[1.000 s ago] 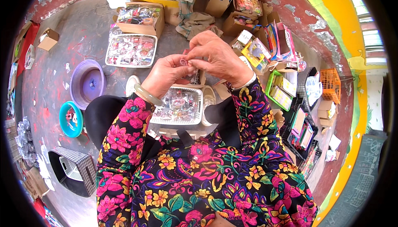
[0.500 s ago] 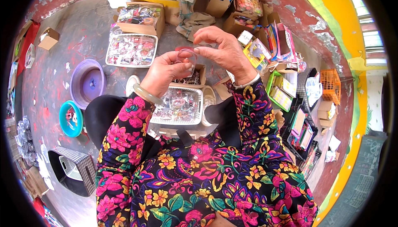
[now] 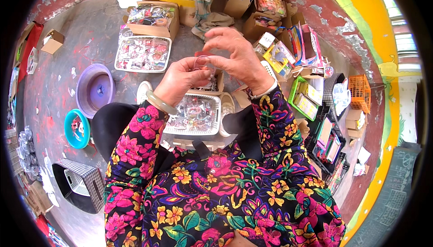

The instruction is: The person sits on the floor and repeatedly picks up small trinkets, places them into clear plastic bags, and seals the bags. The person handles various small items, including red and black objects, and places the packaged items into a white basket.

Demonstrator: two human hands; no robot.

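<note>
My left hand is closed, its thumb and fingers pinching a thin, see-through pinkish ring. From the right, my right hand reaches over, its thumb and a bent finger at the ring's edge and its other fingers raised. The fingers partly hide the ring, so its exact kind cannot be told. Something red shows beside it, too small to name. Below my hands, between my feet, a white basket holds many small clear-wrapped pieces. Just beyond it stands a small cardboard box, partly covered by my hands.
Another white basket of small packets lies ahead, before a filled cardboard box. Left are a purple basin, a turquoise basin and a checkered bin. Right are a green tray, black crates and an orange crate.
My right hand has moved slightly left and closer to my left hand, its thumb now at the ring. The ring has tilted and shows less. My left hand has hardly moved.
</note>
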